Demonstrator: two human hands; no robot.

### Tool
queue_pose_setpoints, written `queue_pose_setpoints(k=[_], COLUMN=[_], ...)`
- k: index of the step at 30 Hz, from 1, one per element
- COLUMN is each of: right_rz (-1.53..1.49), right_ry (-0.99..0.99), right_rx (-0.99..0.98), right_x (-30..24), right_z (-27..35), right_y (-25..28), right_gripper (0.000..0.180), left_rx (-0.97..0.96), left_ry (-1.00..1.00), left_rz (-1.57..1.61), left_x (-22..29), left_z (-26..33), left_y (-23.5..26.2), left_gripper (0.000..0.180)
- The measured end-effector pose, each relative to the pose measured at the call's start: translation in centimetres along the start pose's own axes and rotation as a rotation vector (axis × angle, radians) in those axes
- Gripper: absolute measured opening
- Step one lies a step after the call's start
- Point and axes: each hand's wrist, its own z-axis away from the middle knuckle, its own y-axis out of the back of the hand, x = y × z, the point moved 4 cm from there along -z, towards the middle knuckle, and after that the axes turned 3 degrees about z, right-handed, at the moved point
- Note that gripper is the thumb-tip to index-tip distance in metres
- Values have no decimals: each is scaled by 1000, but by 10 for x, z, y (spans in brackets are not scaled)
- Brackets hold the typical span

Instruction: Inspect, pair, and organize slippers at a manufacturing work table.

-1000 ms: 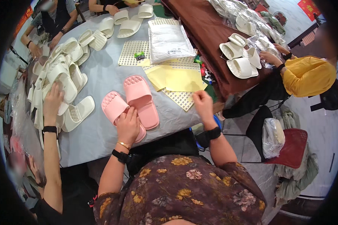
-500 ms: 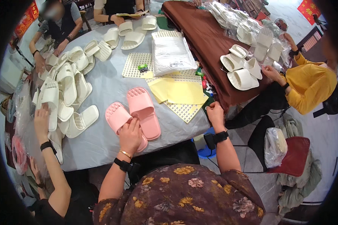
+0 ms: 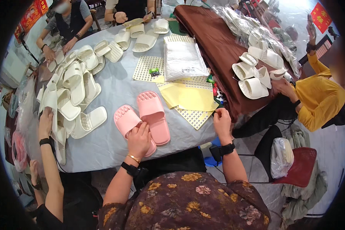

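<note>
Head view: the left hand (image 3: 138,140) lies flat, fingers spread, on the heel end of a pink slipper (image 3: 131,124), pressing on it rather than closing round it. A second pink slipper (image 3: 154,115) lies just beside it, touching along the inner edge, both near the front edge of the grey table (image 3: 115,86). The right hand (image 3: 222,123) sits at the table's right edge, its fingers curled at the corner of a perforated card (image 3: 195,116) under a yellow sheet (image 3: 189,97); whether it grips the card I cannot tell. Cream slippers (image 3: 74,92) are heaped to the left, where another person's hand (image 3: 45,123) touches them. A white packet (image 3: 183,59) lies farther back.
</note>
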Motion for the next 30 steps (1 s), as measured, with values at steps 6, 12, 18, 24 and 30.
queue_pose_setpoints(k=[6,12,18,24,30], right_rz=[-86,24,281,155,-36], right_ry=[239,522,580,601,442], right_rx=[-190,-402,-621,-541,-484], right_x=[-54,-112,-122,-115,-120], right_z=[-29,-29,-20,-22,-78], right_y=[-40,-93,-105,-99,-138], right_gripper=[20,31,34,23,20], left_rx=[0,17,43,57,66], left_ry=[-4,7,11,15,1], left_rz=[-30,43,112,134,147], left_x=[1,1,0,-3,-5], left_z=[0,-1,0,1,1], left_y=[1,3,6,5,3], left_gripper=[35,34,31,31,31])
